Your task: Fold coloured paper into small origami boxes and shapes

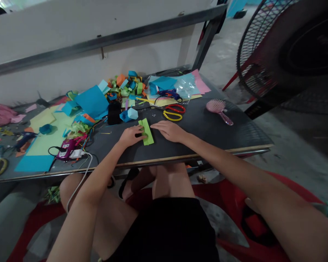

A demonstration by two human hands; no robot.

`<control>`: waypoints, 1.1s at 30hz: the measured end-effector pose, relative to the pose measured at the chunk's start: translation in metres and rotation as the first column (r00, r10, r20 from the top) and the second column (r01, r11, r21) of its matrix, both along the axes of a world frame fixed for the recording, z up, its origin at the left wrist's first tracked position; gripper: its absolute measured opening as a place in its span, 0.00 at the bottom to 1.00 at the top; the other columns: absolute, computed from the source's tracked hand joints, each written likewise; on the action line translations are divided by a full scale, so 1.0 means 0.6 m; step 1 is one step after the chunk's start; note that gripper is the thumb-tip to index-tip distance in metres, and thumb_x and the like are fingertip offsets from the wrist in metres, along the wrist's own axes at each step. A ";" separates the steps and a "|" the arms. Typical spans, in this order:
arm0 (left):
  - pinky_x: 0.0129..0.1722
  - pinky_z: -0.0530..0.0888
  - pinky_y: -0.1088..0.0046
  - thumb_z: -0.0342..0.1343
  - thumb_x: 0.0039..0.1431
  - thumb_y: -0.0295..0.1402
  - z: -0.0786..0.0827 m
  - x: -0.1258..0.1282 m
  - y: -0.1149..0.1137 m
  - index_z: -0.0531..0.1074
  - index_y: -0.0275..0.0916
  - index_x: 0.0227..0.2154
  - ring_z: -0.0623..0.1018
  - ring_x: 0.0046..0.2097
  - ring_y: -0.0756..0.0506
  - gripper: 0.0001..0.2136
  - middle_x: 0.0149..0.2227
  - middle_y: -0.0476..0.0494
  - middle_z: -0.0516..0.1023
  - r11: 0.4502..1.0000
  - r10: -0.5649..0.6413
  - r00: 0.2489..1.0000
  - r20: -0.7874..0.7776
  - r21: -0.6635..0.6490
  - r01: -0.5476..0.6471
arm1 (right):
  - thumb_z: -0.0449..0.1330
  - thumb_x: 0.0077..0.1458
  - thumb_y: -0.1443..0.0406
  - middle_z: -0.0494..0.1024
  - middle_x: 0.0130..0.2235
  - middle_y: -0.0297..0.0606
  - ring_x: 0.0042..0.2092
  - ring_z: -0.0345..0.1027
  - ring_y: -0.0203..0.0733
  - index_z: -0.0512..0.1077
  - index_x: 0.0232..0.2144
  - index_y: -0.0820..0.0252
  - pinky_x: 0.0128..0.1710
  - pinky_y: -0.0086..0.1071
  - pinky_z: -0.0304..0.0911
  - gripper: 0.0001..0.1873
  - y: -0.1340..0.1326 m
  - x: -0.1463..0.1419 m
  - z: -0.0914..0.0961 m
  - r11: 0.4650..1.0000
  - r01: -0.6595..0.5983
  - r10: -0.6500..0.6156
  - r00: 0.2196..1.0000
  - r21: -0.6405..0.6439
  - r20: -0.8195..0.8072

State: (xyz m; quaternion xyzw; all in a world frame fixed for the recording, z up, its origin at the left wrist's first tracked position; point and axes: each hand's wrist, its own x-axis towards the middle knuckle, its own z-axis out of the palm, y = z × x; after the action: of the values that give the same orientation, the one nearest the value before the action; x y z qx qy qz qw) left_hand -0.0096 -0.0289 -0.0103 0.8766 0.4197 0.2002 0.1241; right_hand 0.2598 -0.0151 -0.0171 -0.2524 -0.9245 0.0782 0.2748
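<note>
A folded strip of lime-green paper lies on the dark table in front of me. My left hand rests at its left side, fingers apart and fingertips on the paper. On the other side, my right hand lies with its fingers stretched out toward the strip's right edge, holding nothing. Whether its fingertips touch the paper is hard to make out. Just beyond the hands are scissors with red and yellow handles, and a small blue paper shape.
A pink hairbrush lies to the right, near a large fan. Behind are a glue gun, coloured sheets and a heap of paper pieces. A purple power strip with cables stands left.
</note>
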 end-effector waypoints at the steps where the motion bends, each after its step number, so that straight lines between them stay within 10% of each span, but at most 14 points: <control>1: 0.64 0.69 0.60 0.62 0.58 0.44 0.001 -0.006 0.007 0.82 0.37 0.42 0.74 0.61 0.38 0.16 0.55 0.36 0.78 0.998 -0.033 0.999 0.041 -0.052 0.035 | 0.47 0.65 0.69 0.76 0.57 0.45 0.56 0.70 0.50 0.70 0.59 0.58 0.55 0.50 0.66 0.24 0.010 -0.006 0.002 1.000 0.007 -0.007 1.000 0.027 0.009; 6: 0.67 0.63 0.57 0.70 0.48 0.41 0.035 -0.023 0.058 0.83 0.44 0.42 0.62 0.69 0.35 0.17 0.63 0.42 0.70 0.954 -0.184 0.982 -0.045 -0.247 0.168 | 0.51 0.65 0.67 0.78 0.55 0.45 0.57 0.69 0.50 0.75 0.53 0.60 0.56 0.47 0.64 0.19 0.046 -0.037 0.012 0.984 -0.078 0.059 0.991 0.160 0.120; 12: 0.64 0.67 0.61 0.62 0.57 0.28 0.077 -0.012 0.051 0.81 0.44 0.45 0.71 0.63 0.40 0.13 0.62 0.41 0.72 0.995 -0.100 0.936 -0.339 -0.047 0.089 | 0.51 0.64 0.66 0.80 0.37 0.47 0.40 0.72 0.45 0.78 0.40 0.64 0.39 0.36 0.62 0.16 0.024 -0.058 0.020 0.981 0.026 -0.078 0.960 0.191 0.269; 19: 0.55 0.75 0.66 0.54 0.66 0.36 0.050 -0.004 -0.042 0.76 0.40 0.50 0.77 0.56 0.41 0.13 0.54 0.38 0.78 0.996 0.075 0.907 -0.415 0.082 -0.045 | 0.50 0.64 0.67 0.80 0.38 0.49 0.40 0.72 0.46 0.79 0.38 0.65 0.36 0.36 0.61 0.16 -0.009 -0.068 0.017 0.970 0.141 -0.195 0.937 0.196 0.290; 25: 0.59 0.74 0.63 0.51 0.67 0.29 0.022 -0.045 -0.036 0.78 0.40 0.48 0.78 0.57 0.42 0.13 0.54 0.39 0.79 0.973 0.220 0.938 -0.270 0.129 -0.191 | 0.49 0.65 0.69 0.82 0.49 0.40 0.51 0.74 0.44 0.78 0.49 0.55 0.45 0.35 0.68 0.20 -0.001 -0.062 -0.009 0.994 0.098 -0.105 0.982 0.055 0.155; 33: 0.62 0.72 0.62 0.52 0.68 0.33 0.005 -0.054 -0.056 0.77 0.41 0.50 0.73 0.62 0.44 0.13 0.58 0.42 0.76 0.979 0.179 0.972 -0.154 0.126 -0.160 | 0.56 0.60 0.67 0.84 0.41 0.39 0.45 0.77 0.47 0.82 0.41 0.52 0.47 0.42 0.70 0.15 0.016 -0.046 -0.013 0.979 0.118 -0.136 0.985 -0.164 -0.102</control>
State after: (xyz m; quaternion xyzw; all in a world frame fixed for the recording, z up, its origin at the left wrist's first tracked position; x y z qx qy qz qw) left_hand -0.0420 -0.0627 -0.0076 0.8565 0.4901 0.1602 0.0217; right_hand 0.2322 -0.0056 -0.0249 -0.3272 -0.8803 0.1474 0.3102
